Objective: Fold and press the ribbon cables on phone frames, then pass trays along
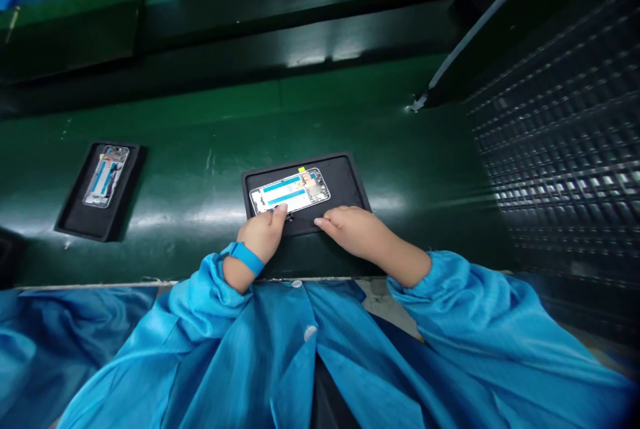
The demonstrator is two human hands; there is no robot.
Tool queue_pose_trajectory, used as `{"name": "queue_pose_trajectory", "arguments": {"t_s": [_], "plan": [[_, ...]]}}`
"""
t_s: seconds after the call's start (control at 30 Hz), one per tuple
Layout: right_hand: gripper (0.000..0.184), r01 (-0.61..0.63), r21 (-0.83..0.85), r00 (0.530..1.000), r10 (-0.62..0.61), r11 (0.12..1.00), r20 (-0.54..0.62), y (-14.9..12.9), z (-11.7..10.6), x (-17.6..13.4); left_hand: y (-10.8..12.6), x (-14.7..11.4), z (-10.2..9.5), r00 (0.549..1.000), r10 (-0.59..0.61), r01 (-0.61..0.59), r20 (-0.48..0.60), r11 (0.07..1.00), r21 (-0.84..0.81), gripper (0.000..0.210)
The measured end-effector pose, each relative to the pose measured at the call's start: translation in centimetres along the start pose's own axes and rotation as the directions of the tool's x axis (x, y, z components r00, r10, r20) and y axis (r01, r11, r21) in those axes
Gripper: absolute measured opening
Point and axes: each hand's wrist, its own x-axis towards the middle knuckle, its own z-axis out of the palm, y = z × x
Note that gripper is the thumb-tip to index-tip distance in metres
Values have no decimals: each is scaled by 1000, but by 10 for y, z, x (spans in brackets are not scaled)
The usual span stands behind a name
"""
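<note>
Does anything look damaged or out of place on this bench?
Nothing looks clearly damaged or spilled. The opened phone sits off-centre, toward the left end of its black tray, and a yellow tab pokes past the phone's far edge.

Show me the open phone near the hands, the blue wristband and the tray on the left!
Open phone [290, 190]: head view, its middle, between the blue strips.
Blue wristband [248, 258]: head view, the band's outer side.
Left tray [86, 218]: head view, its bare black floor.
</note>
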Motion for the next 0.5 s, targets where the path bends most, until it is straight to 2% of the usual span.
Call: {"name": "queue_pose_trajectory", "arguments": {"t_s": [0.07,0.1,0.17,0.23,0.3,0.37,0.5], "plan": [[36,-24,85,998,19,996,62,-3,-1,0,0,-7,5,983,177,-179,-44,983,-50,51],[36,-40,144,995,25,989,99,-5,-1,-1,0,-12,9,959,269,-273,-86,961,-39,46],[36,-76,279,983,25,957,182,-11,3,-5,-2,-24,19,893,422,-423,-154,906,30,40],[35,-104,418,967,-6,903,254,-18,9,-8,-6,-33,28,827,533,-524,-179,846,97,38],[34,-142,526,961,-12,839,278,-22,14,-11,-12,-36,33,771,615,-600,-164,789,133,36],[34,-191,594,963,31,781,268,-24,17,-12,-16,-32,36,738,663,-648,-121,748,143,34],[37,-283,649,950,114,706,291,-22,16,-12,-18,-18,36,731,679,-668,-65,732,131,31]]}}
